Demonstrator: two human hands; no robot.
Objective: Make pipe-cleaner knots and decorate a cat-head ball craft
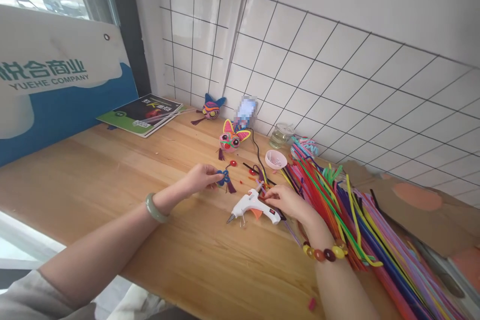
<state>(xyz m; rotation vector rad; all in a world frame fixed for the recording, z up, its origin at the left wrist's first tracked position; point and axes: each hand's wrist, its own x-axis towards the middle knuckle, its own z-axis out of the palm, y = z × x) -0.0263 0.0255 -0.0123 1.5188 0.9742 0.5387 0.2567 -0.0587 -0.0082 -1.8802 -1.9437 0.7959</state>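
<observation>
Left hand point(200, 178): grip clamped on a small blue pipe-cleaner ornament point(225, 178), held just above the wooden tabletop point(112, 170), left of the white glue gun point(252, 206). Right hand point(287, 201): fingertips pinched together on small pieces just behind the glue gun. Heaped pipe cleaners point(360, 210) lie right of the glue gun; a pink dish point(275, 159) sits beyond it.

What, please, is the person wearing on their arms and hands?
Both hands are bare, with no gloves or rings visible. The left wrist carries a smooth pale green bangle. The right wrist has a bracelet of round yellow, orange and dark red beads. A light grey sleeve covers the left upper arm.
</observation>
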